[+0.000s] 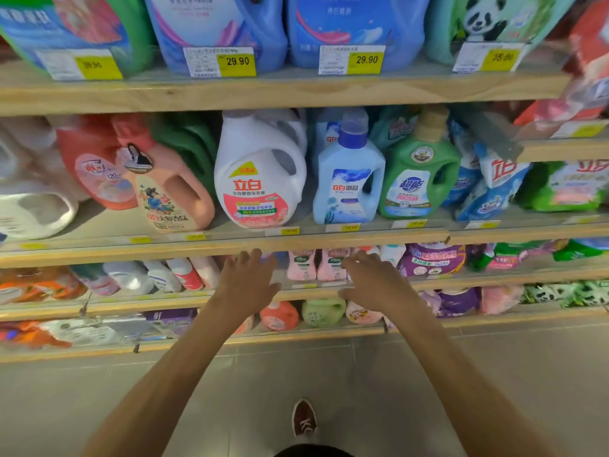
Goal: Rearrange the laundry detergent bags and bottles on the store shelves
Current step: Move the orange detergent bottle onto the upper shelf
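Observation:
Both my arms reach forward toward the wooden shelves. My left hand (247, 282) and my right hand (372, 278) hover side by side, fingers spread and holding nothing, in front of the third shelf, just below the edge of the second shelf (230, 247). Behind my right hand stand small pink bottles (301, 270). Directly above, on the second shelf, stand a white detergent jug (260, 179), a light blue bottle (349, 179), a green bottle (418, 173) and a pink jug (171, 189). Blue and white detergent bags (487, 186) lean at the right.
The top shelf (296, 90) carries large blue and green jugs with yellow price tags. A purple bag (435, 258) and green bags sit on the lower right shelves, orange bags at lower left. The grey tiled floor and my red shoe (304, 417) lie below.

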`<state>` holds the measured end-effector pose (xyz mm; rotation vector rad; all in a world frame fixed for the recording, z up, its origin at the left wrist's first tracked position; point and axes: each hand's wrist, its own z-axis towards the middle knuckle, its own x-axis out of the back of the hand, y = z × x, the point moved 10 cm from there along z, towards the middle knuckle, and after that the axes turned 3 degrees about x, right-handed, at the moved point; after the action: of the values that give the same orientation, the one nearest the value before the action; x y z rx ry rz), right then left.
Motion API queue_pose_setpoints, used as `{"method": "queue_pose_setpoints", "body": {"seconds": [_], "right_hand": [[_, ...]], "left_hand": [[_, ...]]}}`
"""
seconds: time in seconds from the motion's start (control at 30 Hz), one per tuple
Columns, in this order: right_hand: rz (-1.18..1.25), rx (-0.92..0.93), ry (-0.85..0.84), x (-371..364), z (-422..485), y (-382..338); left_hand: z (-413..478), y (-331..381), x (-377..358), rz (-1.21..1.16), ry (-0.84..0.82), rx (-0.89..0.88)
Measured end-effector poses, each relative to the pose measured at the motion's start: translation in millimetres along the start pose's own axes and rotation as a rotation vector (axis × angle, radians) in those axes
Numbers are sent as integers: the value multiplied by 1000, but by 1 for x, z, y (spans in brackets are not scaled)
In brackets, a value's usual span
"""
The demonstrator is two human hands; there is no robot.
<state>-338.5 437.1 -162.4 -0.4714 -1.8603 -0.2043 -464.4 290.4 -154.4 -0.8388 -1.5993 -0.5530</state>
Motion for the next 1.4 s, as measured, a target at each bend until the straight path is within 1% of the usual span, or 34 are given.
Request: {"method": "queue_pose_setpoints", "body": {"seconds": [0.13, 0.3, 0.47, 0.6, 0.8, 0.97, 1.23, 1.4], "right_hand": [[36, -7, -22, -21, -33, -15], [60, -8, -87, -54, -71, -33], [96, 12, -141, -85, -91, -52], [112, 8, -180, -104, -104, -64], [78, -9, -230, -121, -112, -80], [75, -1, -242, -121, -106, -104], [31, -31, -257, -127, -88, -152], [8, -23, -293, -139, -67, -185]], "left_hand": [[-40, 0, -6, -46, 0, -3], [-89, -10, -31, -42, -98, 58], [-129, -21, -42, -99, -110, 121], [-151, -24, -54, -91, -118, 128], [-172, -42, -73, -149, -143, 156], [-186, -66, -90, -162, -177, 161], [-188, -108, -111, -146, -195, 124], [-172, -117, -127, -214, -224, 68]]}}
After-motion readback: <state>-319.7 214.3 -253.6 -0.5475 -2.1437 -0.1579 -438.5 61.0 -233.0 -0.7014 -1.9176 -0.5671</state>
